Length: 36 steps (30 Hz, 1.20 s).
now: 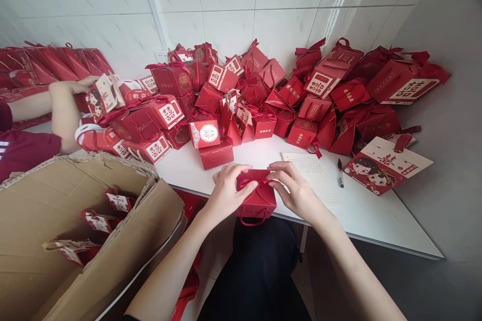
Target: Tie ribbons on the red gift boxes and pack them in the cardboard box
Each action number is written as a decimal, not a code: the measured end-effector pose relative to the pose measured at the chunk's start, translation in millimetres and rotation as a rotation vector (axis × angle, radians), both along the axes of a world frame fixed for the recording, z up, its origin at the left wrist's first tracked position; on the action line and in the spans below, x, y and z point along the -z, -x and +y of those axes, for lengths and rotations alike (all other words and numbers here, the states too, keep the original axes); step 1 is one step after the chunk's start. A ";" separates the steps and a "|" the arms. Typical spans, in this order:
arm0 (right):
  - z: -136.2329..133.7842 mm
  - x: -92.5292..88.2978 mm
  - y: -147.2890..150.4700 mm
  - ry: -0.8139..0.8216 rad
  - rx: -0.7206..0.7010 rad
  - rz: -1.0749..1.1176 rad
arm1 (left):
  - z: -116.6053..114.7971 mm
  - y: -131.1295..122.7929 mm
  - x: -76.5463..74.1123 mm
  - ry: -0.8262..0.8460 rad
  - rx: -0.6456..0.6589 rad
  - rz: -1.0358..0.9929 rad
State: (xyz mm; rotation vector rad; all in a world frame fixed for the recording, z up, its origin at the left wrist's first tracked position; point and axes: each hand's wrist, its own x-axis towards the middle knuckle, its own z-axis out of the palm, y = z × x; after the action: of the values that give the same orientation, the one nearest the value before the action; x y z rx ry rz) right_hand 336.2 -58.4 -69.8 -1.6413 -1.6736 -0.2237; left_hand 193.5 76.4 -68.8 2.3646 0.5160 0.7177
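A small red gift box (pixel 257 199) with a red ribbon on top and a cord handle hanging below sits at the near edge of the white table (pixel 376 215). My left hand (pixel 225 188) grips its left side, fingers curled over the top. My right hand (pixel 293 185) pinches the ribbon at the box's upper right. Both hands are closed on the box.
A large heap of red gift boxes (pixel 263 95) fills the back of the table. A sheet of paper (pixel 316 170) and a black pen (pixel 340 173) lie at right, beside a flat printed box (pixel 386 165). An open cardboard carton (pixel 86 225) stands at left. Another person's hand (pixel 81 85) holds a box (pixel 101 98).
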 end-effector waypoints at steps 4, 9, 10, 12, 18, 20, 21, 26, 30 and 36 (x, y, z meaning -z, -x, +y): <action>-6.1 -5.6 13.3 0.032 0.255 0.222 | -6.1 10.6 2.2 -0.007 -0.173 -0.025; 6.3 -11.5 28.6 0.339 0.408 0.479 | -10.6 9.3 0.1 0.124 -0.162 0.002; 10.7 -11.9 29.2 0.362 0.412 0.500 | -10.0 7.7 0.0 0.175 -0.142 0.002; 18.5 -11.3 28.7 0.382 0.422 0.526 | -7.8 5.0 0.8 0.281 -0.106 -0.006; 23.6 -0.9 23.6 0.330 0.328 0.693 | -2.2 4.3 5.9 0.437 -0.084 -0.029; 21.0 2.6 21.6 0.315 0.236 0.822 | -1.7 5.2 6.8 0.442 -0.100 -0.033; 19.7 3.9 20.3 0.310 0.192 0.880 | -1.3 5.5 7.4 0.445 -0.105 -0.036; 13.3 4.9 11.2 0.333 0.041 1.020 | 2.6 6.2 13.1 0.564 -0.049 -0.057; 9.1 3.4 4.8 0.348 -0.037 1.037 | 6.8 7.8 17.1 0.636 0.028 -0.066; 7.9 12.1 -1.8 0.335 -0.118 1.146 | 12.7 11.7 15.9 0.586 0.099 -0.022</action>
State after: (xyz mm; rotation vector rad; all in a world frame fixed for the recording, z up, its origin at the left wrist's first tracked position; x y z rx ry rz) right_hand 338.1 -50.6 -81.9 -1.4122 -0.9015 0.9365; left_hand 181.7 89.1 -84.7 1.8174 0.5125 0.4648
